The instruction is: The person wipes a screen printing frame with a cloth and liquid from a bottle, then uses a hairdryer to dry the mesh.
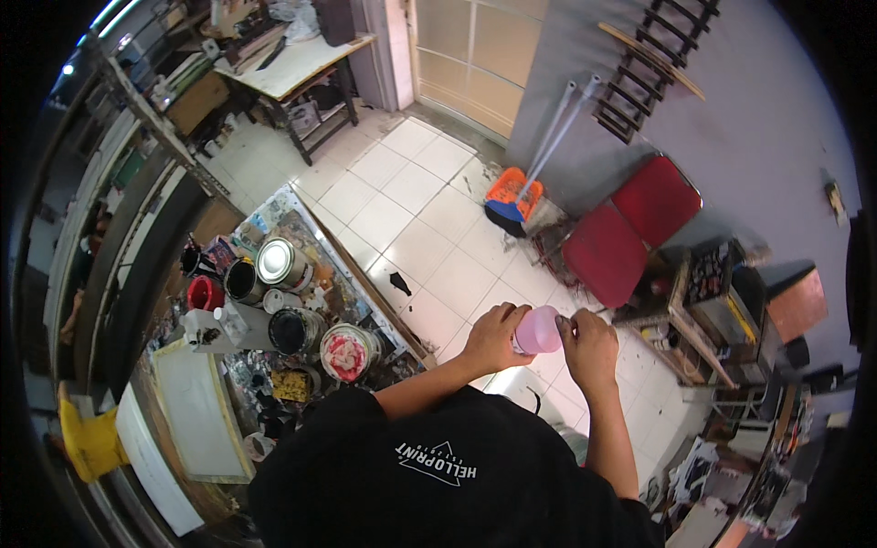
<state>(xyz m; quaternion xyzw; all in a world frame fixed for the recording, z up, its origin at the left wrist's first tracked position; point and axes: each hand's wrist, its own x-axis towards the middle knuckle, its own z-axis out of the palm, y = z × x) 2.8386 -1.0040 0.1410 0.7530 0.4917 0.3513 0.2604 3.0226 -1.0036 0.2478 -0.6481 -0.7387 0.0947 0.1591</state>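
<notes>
In front of my body, over the tiled floor, I hold a pink plastic cup (pixel 538 331), slightly see-through and tilted. My left hand (pixel 496 340) is wrapped round its left side, with the fingers closed on it. My right hand (pixel 590 349) is at the cup's right end, its thumb and fingers pinched at the edge there. Whether a lid sits under those fingers cannot be made out, and the cup's inside is hidden.
A paint-stained table (pixel 320 247) on the left carries several cans, including a red-and-white paint can (pixel 349 353), and a framed screen (pixel 203 411). A red chair (pixel 607 256), an orange dustpan (pixel 513 190) and a wooden shelf (pixel 681 315) stand along the right wall.
</notes>
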